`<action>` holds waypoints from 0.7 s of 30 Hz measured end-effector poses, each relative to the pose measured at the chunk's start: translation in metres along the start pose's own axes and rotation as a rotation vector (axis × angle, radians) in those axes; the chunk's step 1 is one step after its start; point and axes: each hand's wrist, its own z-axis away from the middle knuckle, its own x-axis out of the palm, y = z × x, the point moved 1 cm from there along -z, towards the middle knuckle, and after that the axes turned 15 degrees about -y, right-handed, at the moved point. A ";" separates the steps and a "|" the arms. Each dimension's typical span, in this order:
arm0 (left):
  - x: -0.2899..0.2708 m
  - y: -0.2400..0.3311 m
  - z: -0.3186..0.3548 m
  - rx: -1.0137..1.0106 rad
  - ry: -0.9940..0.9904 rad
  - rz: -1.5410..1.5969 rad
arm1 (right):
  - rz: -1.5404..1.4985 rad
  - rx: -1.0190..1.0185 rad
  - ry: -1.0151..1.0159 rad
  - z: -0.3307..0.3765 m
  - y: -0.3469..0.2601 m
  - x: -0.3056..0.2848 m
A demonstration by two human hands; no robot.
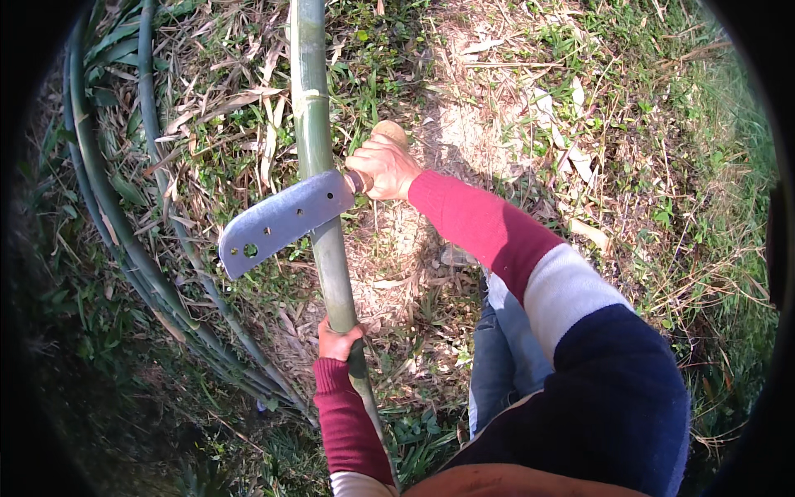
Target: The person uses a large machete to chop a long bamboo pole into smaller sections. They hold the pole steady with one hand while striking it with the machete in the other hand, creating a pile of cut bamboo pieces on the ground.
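A thick green bamboo pole [315, 137] runs from the top edge down toward me, with a pale ring at one node. My left hand [338, 340] is closed around its lower part. To the right of the pole, my right hand [385, 168] grips the wooden handle of a cleaver [286, 217]. The broad grey blade has several holes and lies across the pole, pointing left and slightly down. Whether its edge touches the bamboo cannot be made out. The handle's rounded end shows beyond my fingers.
Several more long bamboo poles [112, 207] curve along the left side. Dry leaves, husks and short grass cover the ground [464, 124]. Taller grass [729, 166] grows at the right. My legs in blue jeans [497, 356] are at the lower middle.
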 end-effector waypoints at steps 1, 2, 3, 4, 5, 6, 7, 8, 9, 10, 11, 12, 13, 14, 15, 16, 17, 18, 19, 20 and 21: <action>-0.002 -0.003 0.000 -0.012 0.007 -0.002 | -0.001 -0.029 0.031 0.002 0.004 0.004; -0.004 -0.004 0.000 -0.020 0.013 -0.002 | 0.002 -0.058 0.060 0.003 0.007 0.004; -0.006 -0.006 0.001 -0.028 0.017 -0.002 | 0.053 0.212 0.031 -0.004 0.020 -0.001; -0.003 -0.008 -0.003 -0.031 0.033 -0.020 | -0.127 0.496 0.103 -0.011 0.029 -0.012; -0.003 -0.006 -0.004 -0.028 0.046 -0.044 | -0.310 0.774 0.188 -0.018 0.038 -0.024; -0.002 -0.004 -0.003 -0.023 0.059 -0.070 | -0.370 0.933 0.198 -0.022 0.046 -0.040; 0.001 0.002 -0.007 -0.002 0.064 -0.098 | -0.423 1.085 0.224 -0.022 0.064 -0.054; 0.002 0.005 -0.009 0.037 0.089 -0.131 | -0.491 1.198 0.271 -0.009 0.085 -0.059; 0.004 0.000 -0.007 0.048 0.094 -0.097 | -0.575 1.271 0.190 0.013 0.092 -0.056; 0.013 0.012 -0.015 0.050 0.102 -0.095 | -0.526 1.202 0.009 0.058 0.146 -0.055; 0.011 -0.018 -0.003 0.007 0.239 -0.178 | -0.397 1.113 -0.115 0.089 0.128 -0.036; 0.023 0.000 0.011 -0.076 0.336 -0.285 | -0.188 1.228 -0.245 0.138 0.122 -0.037; 0.035 0.029 0.029 -0.158 0.417 -0.418 | 0.006 1.351 -0.353 0.193 0.115 -0.055; 0.041 0.025 0.052 -0.244 0.509 -0.465 | 0.099 1.432 -0.412 0.217 0.052 -0.078; 0.049 0.032 0.058 -0.289 0.562 -0.533 | 0.166 1.411 -0.495 0.266 0.030 -0.110; 0.054 0.047 0.054 -0.310 0.601 -0.614 | 0.374 1.579 -0.590 0.318 0.024 -0.135; 0.060 0.061 0.047 -0.297 0.599 -0.635 | 0.431 1.677 -0.710 0.389 0.026 -0.158; 0.068 0.068 0.043 -0.291 0.603 -0.647 | 0.457 1.706 -0.847 0.449 0.023 -0.179; 0.077 0.070 0.035 -0.285 0.608 -0.658 | 0.465 1.829 -0.756 0.468 -0.011 -0.200; 0.082 0.056 0.028 -0.237 0.665 -0.665 | 0.443 1.848 -0.787 0.485 -0.031 -0.215; 0.084 0.056 0.037 -0.229 0.709 -0.632 | 0.427 1.791 -0.866 0.485 -0.044 -0.229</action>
